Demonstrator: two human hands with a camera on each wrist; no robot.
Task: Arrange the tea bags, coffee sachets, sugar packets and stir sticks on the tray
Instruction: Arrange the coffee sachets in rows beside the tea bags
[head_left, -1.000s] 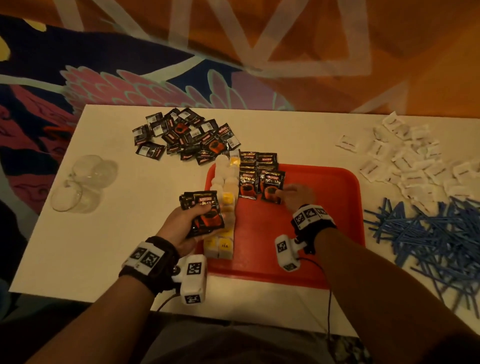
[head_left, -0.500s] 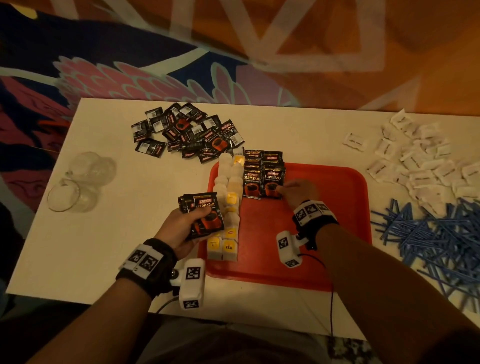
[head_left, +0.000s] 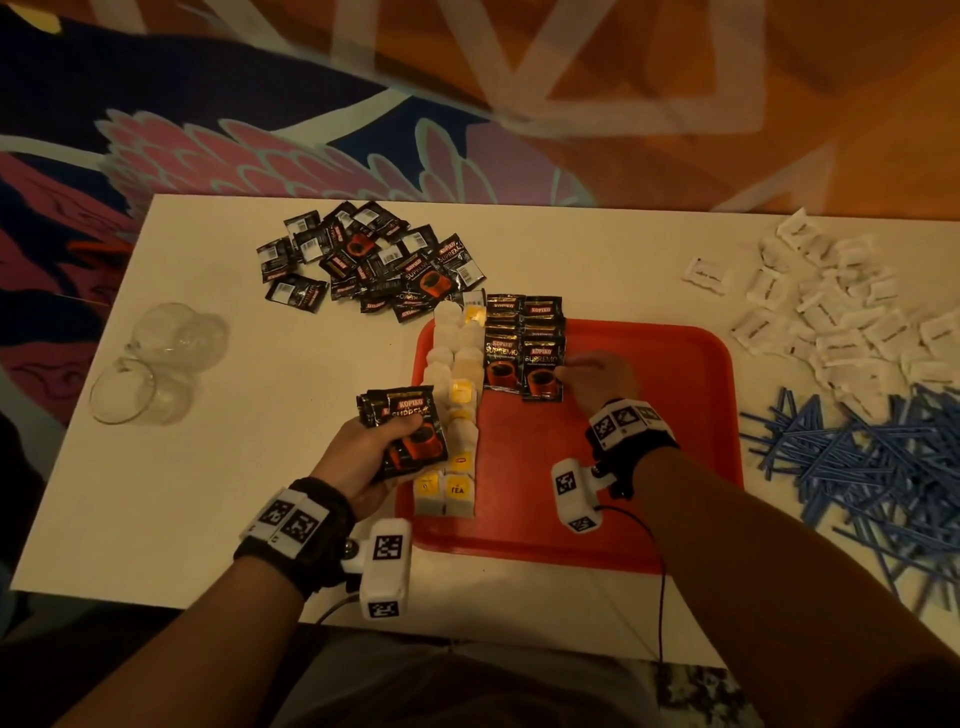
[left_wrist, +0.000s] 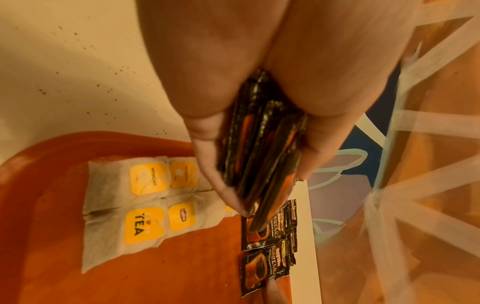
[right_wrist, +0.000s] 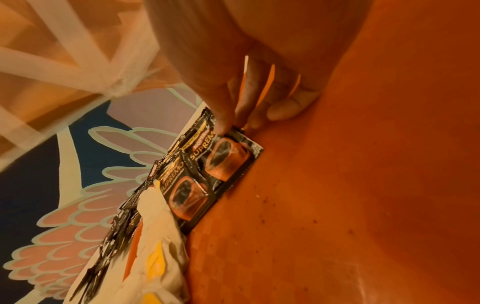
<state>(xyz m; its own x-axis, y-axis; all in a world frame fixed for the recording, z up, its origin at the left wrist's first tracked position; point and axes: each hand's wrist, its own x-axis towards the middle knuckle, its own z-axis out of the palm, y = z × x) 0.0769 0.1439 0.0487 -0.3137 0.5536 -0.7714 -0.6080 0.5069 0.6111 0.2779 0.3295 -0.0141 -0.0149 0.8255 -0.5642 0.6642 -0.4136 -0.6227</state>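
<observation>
A red tray lies on the white table. Two columns of tea bags run along its left side. Beside them lie two overlapping columns of black coffee sachets. My right hand pinches the right edge of the nearest sachet of the right column, thumb on top, as it lies flat on the tray. My left hand grips a stack of coffee sachets above the tea bags' near end.
Loose coffee sachets are heaped behind the tray on the left. White sugar packets and blue stir sticks lie to the tray's right. Clear glass cups sit at the table's left. The tray's right half is bare red.
Almost nothing: my right hand stays at the nearest sachet of the right column, and my left hand keeps its stack in the same place. Only the head view has shifted a little.
</observation>
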